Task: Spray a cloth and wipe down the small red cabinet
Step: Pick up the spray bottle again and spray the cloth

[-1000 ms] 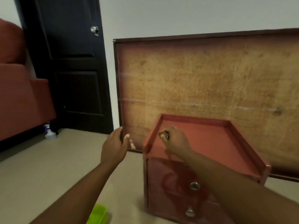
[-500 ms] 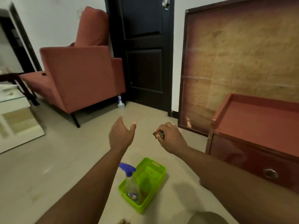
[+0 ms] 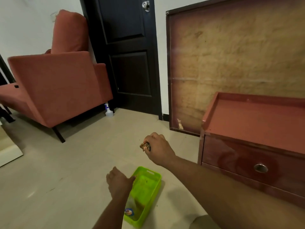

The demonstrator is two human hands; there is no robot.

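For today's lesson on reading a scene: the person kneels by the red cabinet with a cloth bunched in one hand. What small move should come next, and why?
Probably close the left hand on the spray bottle in the green basket and lift it. That hand is already down over the bottle, the right hand holds the bunched cloth, and spraying comes first.

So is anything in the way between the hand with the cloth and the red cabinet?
No, nothing visible. The right hand holds the bunched cloth above bare floor, just left of the red cabinet. The green basket sits lower, off that path.
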